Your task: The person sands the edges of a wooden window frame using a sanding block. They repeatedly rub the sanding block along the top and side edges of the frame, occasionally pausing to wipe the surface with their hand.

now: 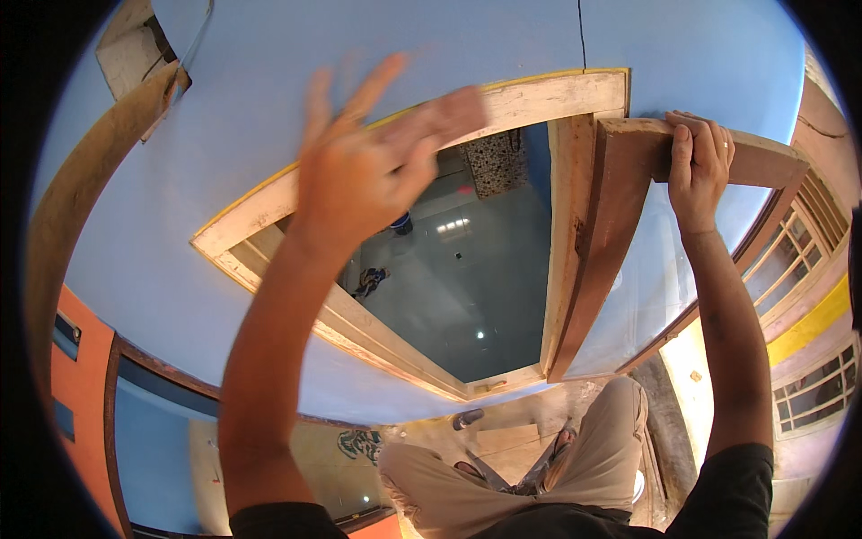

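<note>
Block (pixel 453 115), one; frame (pixel 557 93), one; sash (pixel 611 216), one
Left hand (pixel 353 175) pinching block, other fingers splayed; right hand (pixel 700 171) wrapped over sash top

No text, label, brand name, number or sign readable on any surface in view.

At left, a wooden beam (pixel 79 175) beside a blue wall (pixel 215 126), plus an orange wall (pixel 85 377); at right, two barred windows (pixel 815 395) with a yellow band (pixel 813 321) between; far indoors, a speckled panel (pixel 498 166).
</note>
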Tool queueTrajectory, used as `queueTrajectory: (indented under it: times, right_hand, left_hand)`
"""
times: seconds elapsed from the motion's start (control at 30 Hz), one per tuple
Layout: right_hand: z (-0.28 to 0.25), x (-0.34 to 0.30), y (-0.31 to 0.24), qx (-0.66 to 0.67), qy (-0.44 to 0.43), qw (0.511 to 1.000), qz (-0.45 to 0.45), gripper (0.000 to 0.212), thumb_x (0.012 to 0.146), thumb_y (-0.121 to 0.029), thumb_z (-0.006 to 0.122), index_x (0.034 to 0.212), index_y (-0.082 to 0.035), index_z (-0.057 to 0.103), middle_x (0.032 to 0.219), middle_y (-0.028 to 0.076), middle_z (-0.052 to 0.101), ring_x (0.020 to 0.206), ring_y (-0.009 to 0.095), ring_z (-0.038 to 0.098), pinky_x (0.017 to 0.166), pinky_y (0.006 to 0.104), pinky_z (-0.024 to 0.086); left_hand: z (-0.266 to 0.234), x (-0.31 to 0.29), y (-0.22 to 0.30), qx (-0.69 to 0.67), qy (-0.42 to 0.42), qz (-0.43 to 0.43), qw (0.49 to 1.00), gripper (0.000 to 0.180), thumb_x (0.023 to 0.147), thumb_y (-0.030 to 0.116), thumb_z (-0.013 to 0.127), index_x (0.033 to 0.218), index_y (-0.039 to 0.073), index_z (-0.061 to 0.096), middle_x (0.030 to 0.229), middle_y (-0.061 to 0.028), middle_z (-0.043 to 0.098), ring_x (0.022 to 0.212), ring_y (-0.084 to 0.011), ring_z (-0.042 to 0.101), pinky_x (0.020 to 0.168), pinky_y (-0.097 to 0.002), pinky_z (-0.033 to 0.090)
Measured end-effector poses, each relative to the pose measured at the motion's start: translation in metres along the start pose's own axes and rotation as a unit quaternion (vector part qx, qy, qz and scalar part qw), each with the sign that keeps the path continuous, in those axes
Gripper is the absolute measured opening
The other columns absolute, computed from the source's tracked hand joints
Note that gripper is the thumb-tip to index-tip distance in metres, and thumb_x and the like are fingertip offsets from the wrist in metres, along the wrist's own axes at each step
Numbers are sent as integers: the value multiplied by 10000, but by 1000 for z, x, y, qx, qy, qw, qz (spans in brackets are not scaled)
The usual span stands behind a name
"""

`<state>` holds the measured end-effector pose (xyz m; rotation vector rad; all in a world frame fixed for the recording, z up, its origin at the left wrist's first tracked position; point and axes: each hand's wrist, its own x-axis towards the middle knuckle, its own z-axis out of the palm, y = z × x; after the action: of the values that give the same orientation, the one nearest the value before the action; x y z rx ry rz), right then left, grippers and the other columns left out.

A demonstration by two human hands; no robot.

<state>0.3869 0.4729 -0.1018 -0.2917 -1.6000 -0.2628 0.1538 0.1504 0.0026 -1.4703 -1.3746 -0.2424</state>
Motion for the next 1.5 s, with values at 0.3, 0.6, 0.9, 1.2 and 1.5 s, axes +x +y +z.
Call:
queueTrajectory:
  times: [0.3, 0.6, 0.9, 1.2, 1.5]
  right_hand:
    - [12, -1, -12, -4, 37, 998, 49, 193, 1021, -164, 573, 978, -75, 738, 969, 54, 697, 968, 279, 603, 1032, 432, 418]
    - [5, 3, -15, -6, 22, 999, 33, 182, 1028, -162, 586, 993, -74, 741, 964, 47, 701, 977, 262, 617, 1041, 423, 414]
    - [-11, 0, -14, -32, -4, 999, 19, 215, 1076, -204, 581, 1037, -82, 754, 1019, 30, 734, 1007, 254, 638, 1066, 418, 407]
    - [3, 2, -24, -50, 26, 997, 51, 228, 1044, -221, 563, 974, -100, 742, 965, 34, 702, 977, 274, 621, 1033, 424, 411]
    - [5, 2, -20, -32, 22, 998, 55, 224, 1041, -218, 567, 972, -101, 745, 958, 39, 687, 981, 282, 611, 1044, 430, 406]
  left_hand:
    - [-26, -35, -21, 7, -96, -30, 995, 281, 979, 215, 625, 1136, 140, 846, 1181, -57, 811, 1512, -375, 488, 1256, -724, 136]
    - [92, 79, 69, -103, 90, -9, 991, 243, 910, 297, 700, 1064, 212, 868, 1288, -106, 764, 1305, -224, 651, 1247, -588, 315]
    - [11, -15, 6, -9, 17, -17, 1000, 290, 914, 240, 708, 1161, 194, 853, 1143, -131, 808, 1367, -310, 620, 1242, -659, 272]
    - [-67, -91, -75, 68, -158, -14, 985, 329, 990, 232, 608, 1239, 193, 819, 1274, -71, 782, 1491, -419, 484, 1244, -742, 160]
    - [42, 29, 9, -34, 36, 45, 998, 257, 921, 304, 687, 1096, 208, 849, 1343, -104, 737, 1359, -259, 609, 1221, -689, 296]
